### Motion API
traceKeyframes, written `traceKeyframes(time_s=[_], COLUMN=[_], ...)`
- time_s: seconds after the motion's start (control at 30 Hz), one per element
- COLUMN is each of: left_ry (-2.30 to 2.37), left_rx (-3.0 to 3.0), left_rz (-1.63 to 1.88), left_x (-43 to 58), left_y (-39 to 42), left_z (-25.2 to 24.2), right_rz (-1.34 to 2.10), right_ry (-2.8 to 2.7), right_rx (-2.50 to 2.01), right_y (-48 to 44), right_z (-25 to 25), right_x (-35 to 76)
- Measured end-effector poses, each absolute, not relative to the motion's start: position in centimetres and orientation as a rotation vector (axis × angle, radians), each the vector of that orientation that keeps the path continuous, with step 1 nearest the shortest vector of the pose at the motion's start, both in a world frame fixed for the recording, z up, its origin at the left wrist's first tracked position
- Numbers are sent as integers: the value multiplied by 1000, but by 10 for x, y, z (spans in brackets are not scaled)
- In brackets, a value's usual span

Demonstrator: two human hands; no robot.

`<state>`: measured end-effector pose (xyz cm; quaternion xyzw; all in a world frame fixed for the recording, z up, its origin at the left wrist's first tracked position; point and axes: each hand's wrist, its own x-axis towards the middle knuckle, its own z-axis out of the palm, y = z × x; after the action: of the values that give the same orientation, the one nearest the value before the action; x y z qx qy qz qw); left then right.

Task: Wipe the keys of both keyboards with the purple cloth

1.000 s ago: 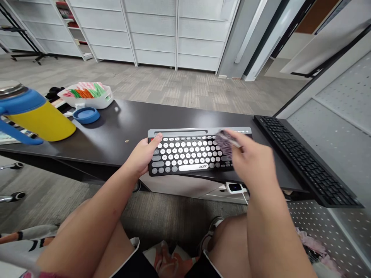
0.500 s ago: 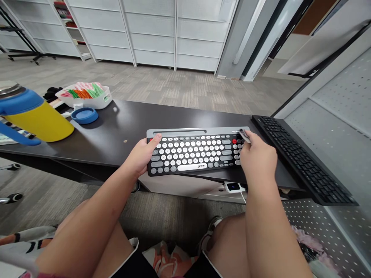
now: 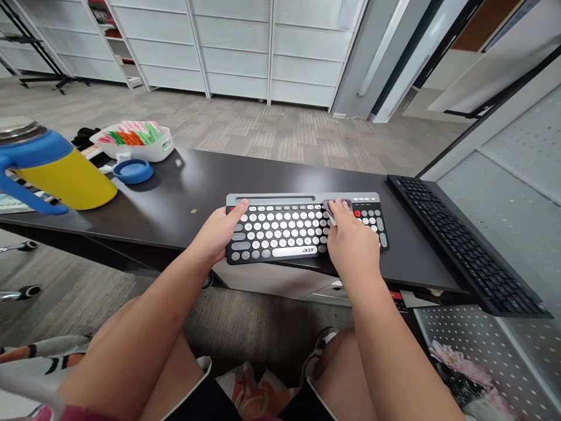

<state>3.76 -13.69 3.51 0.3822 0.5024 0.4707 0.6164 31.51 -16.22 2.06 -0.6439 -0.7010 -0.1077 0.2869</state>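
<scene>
Keyboard [image 3: 284, 225] may skid if I push hard; left fingers [image 3: 239, 209] pinch its end, right fingers [image 3: 339, 210] cover cloth [image 3: 349, 203], grip hidden.

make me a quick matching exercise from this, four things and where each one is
1. left hand
2. cloth
3. round blue lid
4. all-black keyboard

A. on the near side of the white basket
B. gripping the left end of the acer keyboard
C. at the right end of the desk
D. under the right hand's fingers

Pairs: 1-B; 2-D; 3-A; 4-C
</scene>
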Motion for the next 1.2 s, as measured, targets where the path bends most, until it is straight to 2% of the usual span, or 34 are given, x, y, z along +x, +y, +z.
traceKeyframes(time_s=[1.2], left_ry=[1162], left_rx=[864], left_rz=[1082], left_x=[37], left_y=[-136], left_z=[36], right_rz=[-221], right_ry=[-1942], right_rx=[-1692], right_y=[-162], right_z=[20], right_x=[306])
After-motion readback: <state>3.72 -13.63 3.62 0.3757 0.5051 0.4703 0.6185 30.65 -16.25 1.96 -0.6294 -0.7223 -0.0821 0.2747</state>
